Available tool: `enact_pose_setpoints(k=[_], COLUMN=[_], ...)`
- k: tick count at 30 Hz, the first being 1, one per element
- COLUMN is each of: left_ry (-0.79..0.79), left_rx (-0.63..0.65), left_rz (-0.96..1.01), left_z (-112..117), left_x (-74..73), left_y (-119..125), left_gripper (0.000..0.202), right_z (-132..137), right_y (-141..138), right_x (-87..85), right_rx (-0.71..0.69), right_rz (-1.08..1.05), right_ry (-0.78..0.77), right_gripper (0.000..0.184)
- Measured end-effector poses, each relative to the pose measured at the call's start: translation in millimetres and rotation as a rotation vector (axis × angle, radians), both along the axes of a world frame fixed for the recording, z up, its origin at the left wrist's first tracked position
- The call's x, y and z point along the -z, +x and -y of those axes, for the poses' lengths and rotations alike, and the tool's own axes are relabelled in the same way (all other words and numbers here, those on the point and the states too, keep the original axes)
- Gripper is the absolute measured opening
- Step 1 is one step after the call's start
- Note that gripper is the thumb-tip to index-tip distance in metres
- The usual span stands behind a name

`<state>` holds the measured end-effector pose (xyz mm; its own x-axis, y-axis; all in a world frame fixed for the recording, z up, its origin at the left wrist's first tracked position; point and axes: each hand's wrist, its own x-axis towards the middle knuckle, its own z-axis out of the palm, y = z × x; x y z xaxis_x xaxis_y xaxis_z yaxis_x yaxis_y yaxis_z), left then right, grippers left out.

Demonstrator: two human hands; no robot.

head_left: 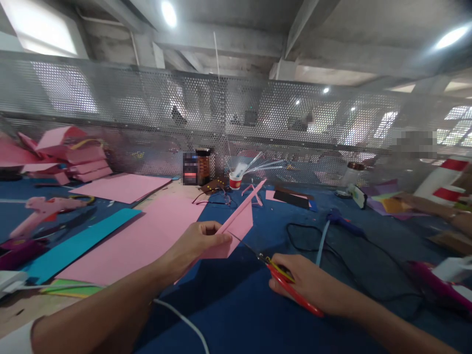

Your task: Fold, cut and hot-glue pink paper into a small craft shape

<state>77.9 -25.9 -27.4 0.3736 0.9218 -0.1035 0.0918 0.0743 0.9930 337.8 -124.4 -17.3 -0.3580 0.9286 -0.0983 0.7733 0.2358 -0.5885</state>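
Observation:
My left hand (204, 243) pinches a folded piece of pink paper (241, 223) between thumb and fingers, holding it tilted above the blue tabletop (221, 314). In my right hand (298, 275) is a pair of scissors (287, 285) with red handles. Their blades reach up and left to the folded paper, just beside my left thumb. Whether the blades are cutting into the paper I cannot tell. Under and behind my left forearm lies a large pink sheet (147, 236), with a blue-green strip (88, 241) on its left part.
Left stand a pink glue gun (40, 211) and stacked pink paper pieces (73, 152). Glasses (214, 199), a paper cup (235, 180) and a jar (204, 164) line the back by a perforated metal screen (239, 108). A blue glue gun (344, 223) trails its cable rightward; another person's arm (431, 206) is beyond.

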Motion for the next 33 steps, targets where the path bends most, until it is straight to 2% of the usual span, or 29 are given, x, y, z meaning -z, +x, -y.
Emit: enact_pose_setpoints(k=[12,19,27,33], left_ry=[-0.005,-0.028,-0.025,-0.006], left_rx=[-0.028,0.036,0.018,-0.018], left_rz=[-0.010,0.026,-0.023,-0.035], left_z=[3.6,5.2,9.4,7.4], left_x=[-4.2,-8.0,-13.7,-10.7], left_y=[2.4,-0.3,0.9,2.1], left_gripper=[0.035,0.030,0.029,0.031], right_z=[0.3,-0.2,-0.6,-1.0], right_y=[1.0,1.3,1.6,2.1], right_x=[2.5,2.9,2.8,4.7], right_rx=[0.004,-0.004,-0.005,-0.002], right_rz=[-0.012,-0.019,-0.024,-0.046], right_ry=[-0.018,-0.018,-0.031,-0.029], right_gripper=[0.027,0.027,0.029,0.029])
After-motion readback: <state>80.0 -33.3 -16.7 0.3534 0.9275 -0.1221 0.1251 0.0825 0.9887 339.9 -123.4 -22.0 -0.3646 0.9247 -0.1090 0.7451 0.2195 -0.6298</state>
